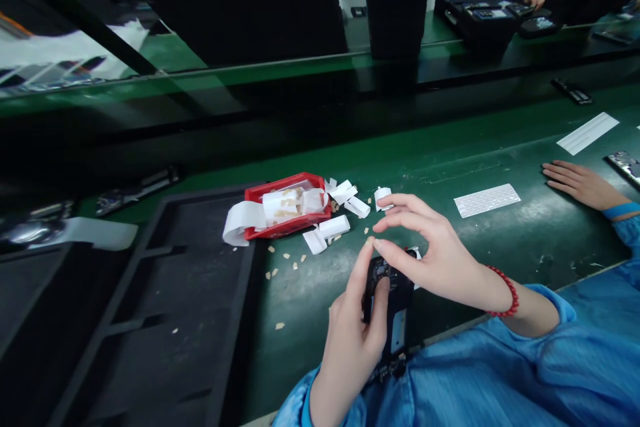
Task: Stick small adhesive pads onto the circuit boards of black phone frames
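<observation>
My left hand (356, 327) grips a small black phone-like device (389, 300) at the near edge of the green bench, thumb on its face. My right hand (430, 247) hovers just above the device's top end, thumb and forefinger pinched on a tiny tan piece (371, 240); a red bead bracelet circles that wrist. A red tray (286, 205) with white paper strips and tan bits lies to the upper left, with loose white strips (334, 227) and tan scraps scattered beside it.
A black foam tray (165, 307) with compartments lies at the left. A white label sheet (487, 200) rests on the bench to the right. A co-worker's hand (580, 183) in a blue sleeve lies flat at the right. More people work at the far bench.
</observation>
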The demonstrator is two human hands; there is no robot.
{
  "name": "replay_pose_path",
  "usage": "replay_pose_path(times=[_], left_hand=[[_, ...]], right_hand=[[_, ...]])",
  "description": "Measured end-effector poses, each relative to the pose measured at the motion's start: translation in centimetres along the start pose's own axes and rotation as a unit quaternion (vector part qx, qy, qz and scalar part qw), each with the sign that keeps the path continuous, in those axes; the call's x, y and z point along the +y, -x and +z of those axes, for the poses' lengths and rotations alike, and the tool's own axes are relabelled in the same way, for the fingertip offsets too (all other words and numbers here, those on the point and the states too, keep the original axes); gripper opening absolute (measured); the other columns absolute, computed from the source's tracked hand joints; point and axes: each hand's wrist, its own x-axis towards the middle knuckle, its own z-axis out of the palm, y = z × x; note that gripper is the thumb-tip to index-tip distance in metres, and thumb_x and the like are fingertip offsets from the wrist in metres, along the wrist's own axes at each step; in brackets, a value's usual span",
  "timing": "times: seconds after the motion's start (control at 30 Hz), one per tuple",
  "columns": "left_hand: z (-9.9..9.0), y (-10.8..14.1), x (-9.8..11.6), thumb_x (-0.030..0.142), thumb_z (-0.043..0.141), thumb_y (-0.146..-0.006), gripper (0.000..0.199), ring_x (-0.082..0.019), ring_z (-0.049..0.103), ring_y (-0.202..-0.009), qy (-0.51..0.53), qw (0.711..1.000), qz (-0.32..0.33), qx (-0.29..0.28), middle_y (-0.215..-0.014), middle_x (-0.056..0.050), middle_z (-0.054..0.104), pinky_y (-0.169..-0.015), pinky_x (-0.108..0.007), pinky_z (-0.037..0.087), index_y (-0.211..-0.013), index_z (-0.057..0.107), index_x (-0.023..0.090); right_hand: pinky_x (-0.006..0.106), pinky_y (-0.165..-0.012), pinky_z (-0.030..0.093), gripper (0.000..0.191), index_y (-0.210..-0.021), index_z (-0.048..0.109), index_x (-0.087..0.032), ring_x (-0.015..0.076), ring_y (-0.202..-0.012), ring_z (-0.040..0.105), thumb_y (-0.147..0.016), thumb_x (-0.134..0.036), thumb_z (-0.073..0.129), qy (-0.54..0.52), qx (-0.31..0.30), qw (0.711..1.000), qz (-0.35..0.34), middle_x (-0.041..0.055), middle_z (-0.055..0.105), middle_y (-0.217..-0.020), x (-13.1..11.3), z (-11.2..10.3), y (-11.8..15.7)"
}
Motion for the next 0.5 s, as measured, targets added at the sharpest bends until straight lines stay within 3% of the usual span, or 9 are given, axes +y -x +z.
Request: replay_pose_path(times=[0.13,0.2,0.37,0.5], left_hand=[[0.1,0.4,0.3,0.038,0.055,-0.102,0.063,-0.016,0.065,-0.066,0.098,0.993,-0.059,-0.016,-0.079,0.0,0.07,-0.066,-0.028,0.058,-0.16,0.032,0.028],[0.1,0.5,0.5,0.04,0.058,-0.101,0.067,-0.016,0.064,-0.066,0.137,0.987,-0.078,-0.021,-0.071,0.003,0.065,-0.07,-0.029,0.059,-0.161,0.03,0.029],[0.3,0.4,0.2,0.043,0.06,-0.099,0.071,-0.017,0.068,-0.072,0.151,0.984,-0.09,-0.017,-0.081,0.0,0.071,-0.076,-0.032,0.062,-0.161,0.029,0.03],[0.3,0.4,0.1,0.046,0.06,-0.099,0.077,-0.02,0.075,-0.08,0.137,0.985,-0.104,-0.006,-0.091,-0.002,0.077,-0.079,-0.033,0.064,-0.163,0.022,0.03]], right_hand=[[0.041,-0.108,0.05,0.016,-0.097,0.074,-0.018,0.0211,-0.121,0.066,-0.094,-0.03,0.064,-0.094,-0.032,0.995,0.023,0.0109,0.068,-0.126,0.5,-0.6,-0.3],[0.039,-0.109,0.05,0.017,-0.095,0.074,-0.019,0.0194,-0.119,0.067,-0.095,-0.031,0.064,-0.138,-0.05,0.988,0.04,0.0104,0.071,-0.123,0.8,-0.6,-0.5],[0.039,-0.109,0.05,0.014,-0.089,0.072,-0.019,0.0197,-0.116,0.068,-0.09,-0.033,0.07,-0.202,-0.07,0.976,0.038,0.0097,0.073,-0.119,1.1,0.2,-0.7],[0.035,-0.1,0.055,0.012,-0.08,0.065,-0.018,0.0171,-0.103,0.071,-0.089,-0.025,0.068,-0.176,-0.015,0.984,0.002,0.0093,0.073,-0.107,1.2,0.8,-0.7]])
